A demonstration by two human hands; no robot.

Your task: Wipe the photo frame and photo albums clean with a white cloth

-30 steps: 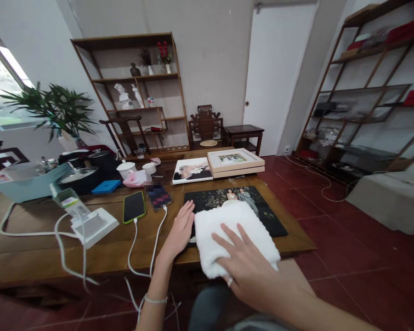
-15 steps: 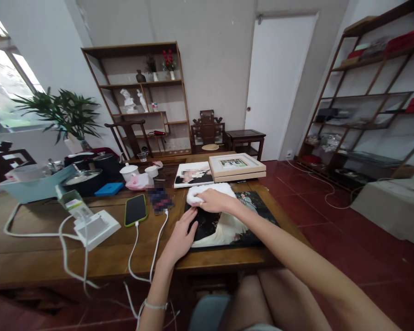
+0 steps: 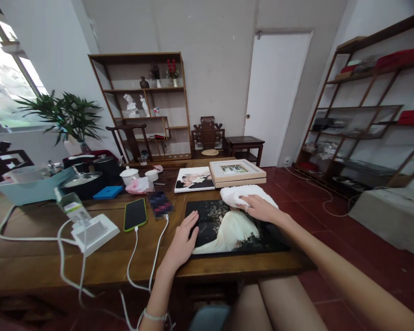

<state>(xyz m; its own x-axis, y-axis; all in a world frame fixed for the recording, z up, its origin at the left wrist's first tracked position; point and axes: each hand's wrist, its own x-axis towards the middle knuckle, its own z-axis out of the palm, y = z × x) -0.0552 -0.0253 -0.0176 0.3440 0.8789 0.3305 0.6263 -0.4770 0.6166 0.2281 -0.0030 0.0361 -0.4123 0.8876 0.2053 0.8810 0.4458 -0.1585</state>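
A large dark photo print (image 3: 239,230) with a pale flowing dress in it lies flat near the table's front edge. My left hand (image 3: 184,239) rests on its left edge, fingers stretched out and holding nothing. Toward the upper right of the print, my right hand (image 3: 260,208) presses on a bunched white cloth (image 3: 236,195), its fingers closed over it. The cloth and my right forearm hide the print's right part. Behind the print are a smaller photo panel (image 3: 195,183) and a stack of light wooden picture frames (image 3: 237,174).
Left of the print, two phones lie on the wooden table (image 3: 99,271), a green-edged phone (image 3: 135,215) among them, with white charging cables (image 3: 156,250). Farther left stand a white box (image 3: 95,234), a blue box (image 3: 107,192), pots and a light-blue basin (image 3: 34,189).
My right hand has slid the white cloth rightward across the print, uncovering its upper left and middle. My left hand stays at the left edge. The view has tilted up slightly.
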